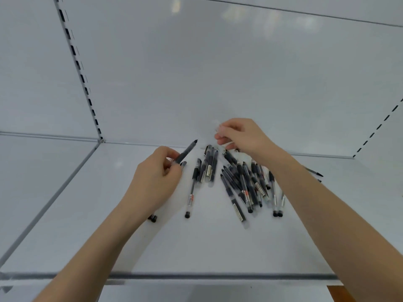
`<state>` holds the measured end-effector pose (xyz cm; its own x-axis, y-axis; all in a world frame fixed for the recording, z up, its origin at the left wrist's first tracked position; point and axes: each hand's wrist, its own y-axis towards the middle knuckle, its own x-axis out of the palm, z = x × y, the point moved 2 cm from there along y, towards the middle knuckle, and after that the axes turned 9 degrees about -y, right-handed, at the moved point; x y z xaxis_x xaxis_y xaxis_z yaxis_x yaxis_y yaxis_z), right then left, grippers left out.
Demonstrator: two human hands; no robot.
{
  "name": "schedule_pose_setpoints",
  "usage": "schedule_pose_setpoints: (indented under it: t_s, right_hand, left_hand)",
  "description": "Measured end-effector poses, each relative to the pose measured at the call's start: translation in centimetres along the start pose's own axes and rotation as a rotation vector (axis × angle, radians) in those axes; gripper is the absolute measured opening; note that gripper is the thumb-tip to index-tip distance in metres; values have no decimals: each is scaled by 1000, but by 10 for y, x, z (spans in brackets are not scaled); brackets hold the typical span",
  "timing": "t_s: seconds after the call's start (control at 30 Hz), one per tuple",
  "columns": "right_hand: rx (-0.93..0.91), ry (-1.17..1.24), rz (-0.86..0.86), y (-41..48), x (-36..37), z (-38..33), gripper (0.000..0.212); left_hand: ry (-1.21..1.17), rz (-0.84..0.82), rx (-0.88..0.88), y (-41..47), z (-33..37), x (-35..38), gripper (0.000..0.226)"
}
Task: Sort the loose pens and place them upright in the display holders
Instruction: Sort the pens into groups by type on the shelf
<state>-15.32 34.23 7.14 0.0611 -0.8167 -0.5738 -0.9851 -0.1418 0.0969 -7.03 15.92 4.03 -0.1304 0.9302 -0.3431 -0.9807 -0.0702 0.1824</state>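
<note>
Several black pens (242, 182) lie loose in a pile on the white shelf (196, 240). My left hand (154, 179) grips a black pen (186, 151) that points up and to the right; another pen end (153, 218) shows under its wrist. My right hand (239, 136) is above the back of the pile, its fingers curled round something pale or clear (218, 125) that I cannot make out. A single pen (193, 188) lies between my hands. No display holder shows.
The shelf's white back panel (218, 73) rises just behind the pile. Slotted uprights (80, 73) stand at the left and at the right (379, 127). A clear lip (196, 276) runs along the shelf's front edge. One stray pen (314, 171) lies beyond my right forearm.
</note>
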Motion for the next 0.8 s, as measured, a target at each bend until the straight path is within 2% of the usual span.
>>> schedule_pose_setpoints:
  t_s: [0.1,0.2,0.33,0.8]
  right_hand:
    - [-20,167,-22,-28,-14,-7,9]
    - [-51,225,-16,-48,-24,-9,12]
    - [-97,214,-13,-65,-31,-10,11]
    - [-212,42,-107,-86,-39,-21,13]
  left_hand:
    - [-57,12,65,-2,11,1,7]
    - [-122,-1,116,-5,18,3,10]
    - [-166,-53,141,-11,23,4,15]
    - [-99,-176,242,-25,31,6,21]
